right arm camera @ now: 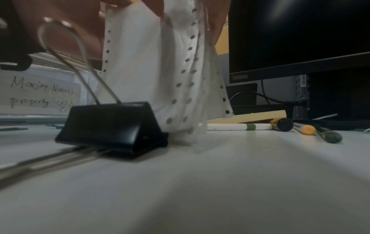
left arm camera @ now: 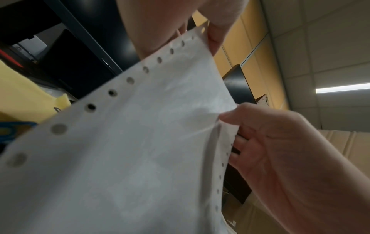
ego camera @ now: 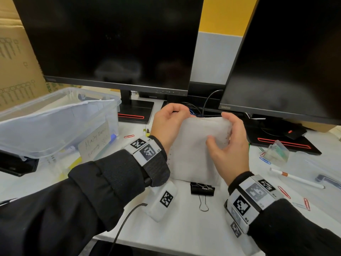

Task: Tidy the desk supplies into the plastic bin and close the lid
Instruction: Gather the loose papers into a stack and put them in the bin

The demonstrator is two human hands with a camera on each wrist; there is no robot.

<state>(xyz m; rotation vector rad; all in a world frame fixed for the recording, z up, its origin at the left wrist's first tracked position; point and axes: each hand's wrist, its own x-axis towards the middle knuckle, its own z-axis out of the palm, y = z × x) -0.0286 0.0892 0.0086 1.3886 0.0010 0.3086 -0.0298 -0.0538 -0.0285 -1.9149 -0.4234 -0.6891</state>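
A stack of white hole-punched paper (ego camera: 191, 150) stands upright on the desk, in the middle. My left hand (ego camera: 175, 112) grips its top left corner, and my right hand (ego camera: 224, 129) pinches its right edge between thumb and fingers. The left wrist view shows the paper (left arm camera: 140, 142) close up, with the left fingers (left arm camera: 214, 38) at the top. A black binder clip (ego camera: 202, 189) lies just in front of the stack, touching neither hand, and fills the right wrist view's left side as binder clip (right arm camera: 112, 126). The clear plastic bin (ego camera: 112, 122) sits at the left, its lid (ego camera: 46, 126) lying tilted across it.
Two dark monitors (ego camera: 114, 43) stand at the back. Right of the paper lie a white marker (ego camera: 297, 179), a small clear box (ego camera: 278, 152) and scattered paper clips (ego camera: 284, 192). Pens (right arm camera: 238, 127) lie behind the stack. A black cable (ego camera: 125, 218) runs off the front edge.
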